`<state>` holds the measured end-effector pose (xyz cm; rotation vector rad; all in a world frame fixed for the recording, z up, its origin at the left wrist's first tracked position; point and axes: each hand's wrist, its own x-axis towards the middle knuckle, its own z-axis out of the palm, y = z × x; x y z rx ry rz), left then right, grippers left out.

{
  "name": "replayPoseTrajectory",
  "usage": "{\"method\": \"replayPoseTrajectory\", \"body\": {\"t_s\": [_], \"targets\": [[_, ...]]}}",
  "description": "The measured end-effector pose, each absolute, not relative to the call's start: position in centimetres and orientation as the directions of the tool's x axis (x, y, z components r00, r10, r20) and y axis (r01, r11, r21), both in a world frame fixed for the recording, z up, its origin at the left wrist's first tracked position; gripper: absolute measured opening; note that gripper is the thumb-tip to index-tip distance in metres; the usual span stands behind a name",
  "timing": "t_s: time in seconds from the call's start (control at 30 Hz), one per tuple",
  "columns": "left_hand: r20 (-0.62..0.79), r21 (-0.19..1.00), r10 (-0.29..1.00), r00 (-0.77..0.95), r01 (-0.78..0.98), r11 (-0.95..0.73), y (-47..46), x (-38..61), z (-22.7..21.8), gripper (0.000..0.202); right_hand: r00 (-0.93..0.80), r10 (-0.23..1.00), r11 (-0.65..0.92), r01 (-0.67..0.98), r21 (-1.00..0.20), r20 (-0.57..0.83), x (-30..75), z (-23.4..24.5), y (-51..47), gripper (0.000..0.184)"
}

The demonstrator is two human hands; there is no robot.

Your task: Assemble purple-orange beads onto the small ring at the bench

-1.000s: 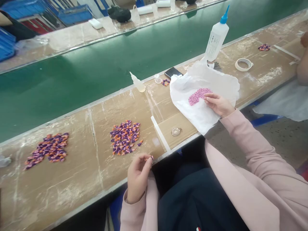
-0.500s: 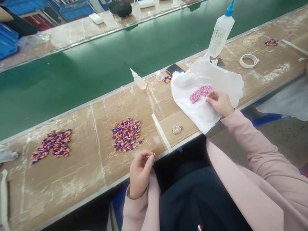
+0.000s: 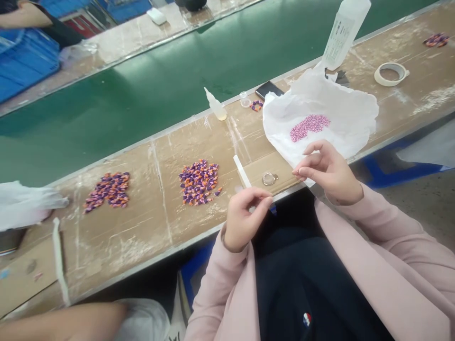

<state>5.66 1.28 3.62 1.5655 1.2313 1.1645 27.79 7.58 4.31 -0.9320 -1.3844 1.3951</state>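
Note:
My left hand (image 3: 247, 215) is closed in a pinch at the table's front edge. Half a second ago a small purple piece showed at its fingertips; now the fingers mostly hide it. Thumb and forefinger of my right hand (image 3: 329, 173) pinch together over the near edge of the white paper (image 3: 346, 116); anything in them is too small to name. Pink bits (image 3: 310, 127) lie heaped on that paper. Between my hands, a clear round item with a rim and tab (image 3: 269, 178) rests on the cardboard. Purple-and-orange pieces (image 3: 199, 182) form a pile left of it.
Another such pile (image 3: 108, 189) lies further left. Behind are a small dropper bottle (image 3: 216, 105), a ring of pieces (image 3: 256, 105), a phone (image 3: 269, 90) and a large bottle (image 3: 344, 35). A tape roll (image 3: 391, 75) sits right. Another person's arm (image 3: 26, 16) shows across the green belt (image 3: 142, 94).
My right hand has left the pink bits and come toward me and my left hand. My left hand stays pinched, closer to the right hand. The camera view has shifted.

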Motion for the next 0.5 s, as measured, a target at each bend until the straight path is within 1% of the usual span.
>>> {"method": "replayPoseTrajectory", "body": {"t_s": [0.07,0.1,0.17,0.23,0.27,0.33,0.4,0.5], "targets": [[0.191,0.953,0.978,0.088,0.224,-0.207,1.7,6.8,4.1,0.009,-0.283,0.927,0.241,-0.050,-0.969,0.245,27.1,4.8,6.5,0.032],[0.192,0.955,0.979,0.074,0.214,-0.204,1.8,7.2,4.3,0.010,-0.275,0.902,0.345,-0.008,-0.938,0.334,26.9,5.0,6.1,0.032],[0.173,0.968,0.984,0.051,0.173,-0.180,1.8,7.8,4.7,0.012,-0.284,0.823,0.542,0.135,-0.830,0.492,26.7,5.5,5.6,0.029],[0.127,0.986,0.990,0.055,0.102,-0.132,1.6,8.2,4.9,0.016,-0.342,0.728,0.683,0.287,-0.672,0.594,26.7,6.1,5.3,0.023],[0.101,0.993,0.993,0.066,0.060,-0.105,1.5,8.3,5.0,0.018,-0.383,0.680,0.733,0.334,-0.593,0.625,26.7,6.3,5.2,0.021],[0.062,0.998,0.995,0.075,-0.013,-0.061,1.3,8.6,5.2,0.020,-0.455,0.581,0.813,0.355,-0.461,0.675,26.8,6.4,5.2,0.023],[0.055,0.997,0.997,0.062,-0.054,-0.052,1.2,8.8,5.3,0.021,-0.491,0.504,0.862,0.340,-0.376,0.710,26.8,6.3,5.3,0.025],[0.053,0.996,0.998,0.037,-0.071,-0.050,1.0,9.0,5.2,0.021,-0.511,0.429,0.897,0.339,-0.285,0.745,26.8,6.0,5.5,0.025]]}}
